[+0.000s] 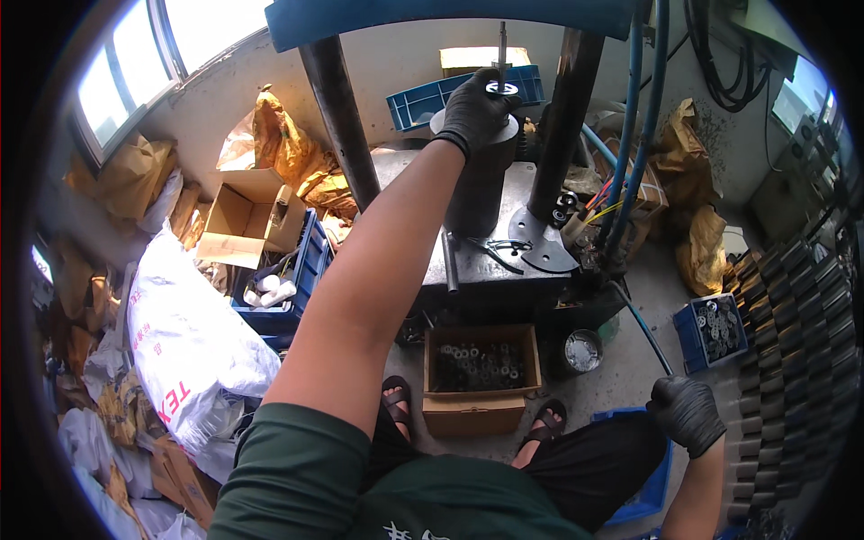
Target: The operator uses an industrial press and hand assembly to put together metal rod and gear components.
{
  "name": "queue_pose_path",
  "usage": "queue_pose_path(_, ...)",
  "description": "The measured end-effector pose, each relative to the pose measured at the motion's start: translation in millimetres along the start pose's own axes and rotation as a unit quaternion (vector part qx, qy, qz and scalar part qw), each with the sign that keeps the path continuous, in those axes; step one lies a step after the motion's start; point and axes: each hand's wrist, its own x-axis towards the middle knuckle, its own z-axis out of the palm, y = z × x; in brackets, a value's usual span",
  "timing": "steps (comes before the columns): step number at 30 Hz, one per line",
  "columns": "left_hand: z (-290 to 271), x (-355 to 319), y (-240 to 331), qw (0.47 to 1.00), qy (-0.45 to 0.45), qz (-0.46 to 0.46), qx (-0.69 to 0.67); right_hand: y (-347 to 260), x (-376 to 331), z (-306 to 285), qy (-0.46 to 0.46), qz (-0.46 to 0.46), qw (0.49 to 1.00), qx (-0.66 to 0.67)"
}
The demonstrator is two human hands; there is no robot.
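Observation:
My left hand [477, 112], in a black glove, reaches up to the top of a dark cylinder [475, 193] on the press. Its fingers close around a small silver metal ring [501, 88], directly under a thin vertical rod [502, 45]. Low on the right, my gloved right hand [688, 416] is wrapped round the end of a long lever bar [641, 326] that runs up toward the press. On the steel press table [409, 193] lie a short metal bar [450, 261] and a curved slotted plate [543, 243].
Between my feet stands a cardboard box [481, 416] of small metal rings, with a round tin [583, 351] beside it. A blue bin [711, 333] of metal parts is at right, near stacked dark cylinders [792, 360]. Press columns [340, 121] flank the cylinder. Sacks [193, 333] crowd the left.

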Motion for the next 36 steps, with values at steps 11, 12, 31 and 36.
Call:
queue_pose_path(11, 0.1, 2.1, -7.2, 0.997, 0.022, 0.020, 0.072, -8.9, 12.9, -20.3, -0.065, 0.010, 0.997, -0.036)
queue_pose_path(12, 0.3, 1.5, -6.1, 0.997, 0.025, 0.011, 0.073, -4.6, 14.2, -22.0, -0.064, 0.011, 0.997, -0.034)
queue_pose_path(31, -3.2, 10.5, -31.1, 0.994, -0.026, -0.059, -0.085, -11.5, 35.5, -49.2, 0.129, -0.039, 0.990, 0.037)
queue_pose_path(36, 0.9, 2.5, -3.8, 0.980, -0.046, -0.099, -0.168, 10.6, 108.8, -94.6, 0.489, -0.116, 0.864, 0.037)
